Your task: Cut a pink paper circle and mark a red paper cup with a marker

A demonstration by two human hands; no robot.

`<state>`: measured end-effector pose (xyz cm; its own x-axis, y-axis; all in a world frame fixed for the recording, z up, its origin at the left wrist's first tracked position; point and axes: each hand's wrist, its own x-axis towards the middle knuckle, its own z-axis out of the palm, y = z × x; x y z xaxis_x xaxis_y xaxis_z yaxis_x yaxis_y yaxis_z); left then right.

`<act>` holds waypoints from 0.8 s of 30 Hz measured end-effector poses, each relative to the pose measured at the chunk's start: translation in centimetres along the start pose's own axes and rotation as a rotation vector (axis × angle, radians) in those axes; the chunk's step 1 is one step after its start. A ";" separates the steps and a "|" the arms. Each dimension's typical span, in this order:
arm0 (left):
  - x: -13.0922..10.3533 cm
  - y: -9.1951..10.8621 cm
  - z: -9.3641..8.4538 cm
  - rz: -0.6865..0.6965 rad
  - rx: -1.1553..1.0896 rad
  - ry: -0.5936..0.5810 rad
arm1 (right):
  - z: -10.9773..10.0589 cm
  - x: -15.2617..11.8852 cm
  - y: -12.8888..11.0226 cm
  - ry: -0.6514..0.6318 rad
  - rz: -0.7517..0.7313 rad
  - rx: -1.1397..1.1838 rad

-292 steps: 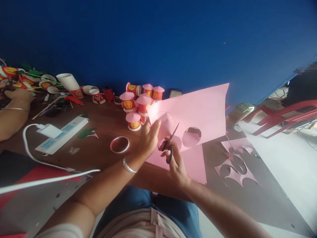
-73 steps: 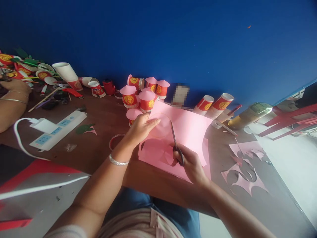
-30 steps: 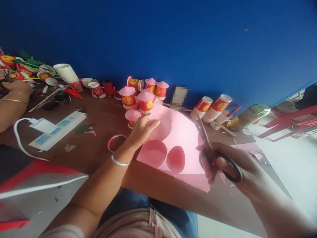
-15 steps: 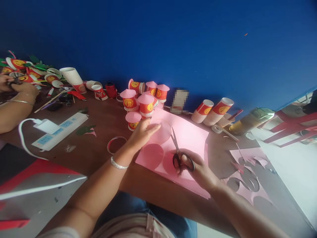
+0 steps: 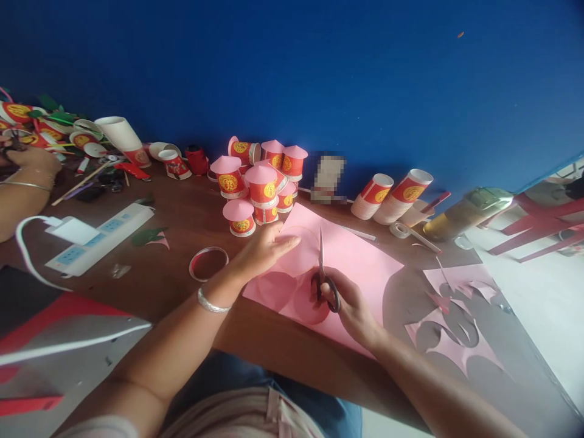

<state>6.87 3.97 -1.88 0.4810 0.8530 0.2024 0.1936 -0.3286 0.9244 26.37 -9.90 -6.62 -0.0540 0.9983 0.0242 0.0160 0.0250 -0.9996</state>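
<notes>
My left hand (image 5: 269, 248) grips the upper left edge of a pink paper sheet (image 5: 360, 261), thumb on top, other fingers hidden beneath. Round outlines are marked on the sheet. In my right hand (image 5: 344, 298) is a pair of dark-handled scissors (image 5: 321, 252), fingers through the loops. Its blades look nearly closed and point away from me, over the sheet beside an outlined circle. Behind my left hand stand several red cups with pink cone tops (image 5: 263, 185).
A power strip (image 5: 100, 238) and tape ring (image 5: 208, 264) lie left. Cup stacks (image 5: 396, 198), a tape roll (image 5: 400, 230), a bottle (image 5: 465, 213) and pink scraps (image 5: 456, 340) are right. Another person's hand (image 5: 34, 164) is at the far left.
The scissor blades have come closer together and turned more upright. The sheet has shifted and turned with my hands, showing more paper on the right. The view has moved slightly.
</notes>
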 end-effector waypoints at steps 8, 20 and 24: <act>-0.1 -0.1 0.3 -0.025 0.066 -0.044 | 0.1 -0.1 0.0 0.019 -0.031 -0.026; -0.2 0.2 0.3 -0.016 0.086 -0.063 | 0.1 -0.2 0.3 0.039 0.003 -0.032; -0.2 0.0 0.3 -0.024 0.096 -0.062 | 0.1 -0.2 0.3 0.050 -0.005 -0.036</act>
<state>7.01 3.69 -1.97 0.5269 0.8353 0.1570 0.2854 -0.3479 0.8931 26.31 -10.06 -6.91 -0.0038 0.9995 0.0309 0.0513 0.0311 -0.9982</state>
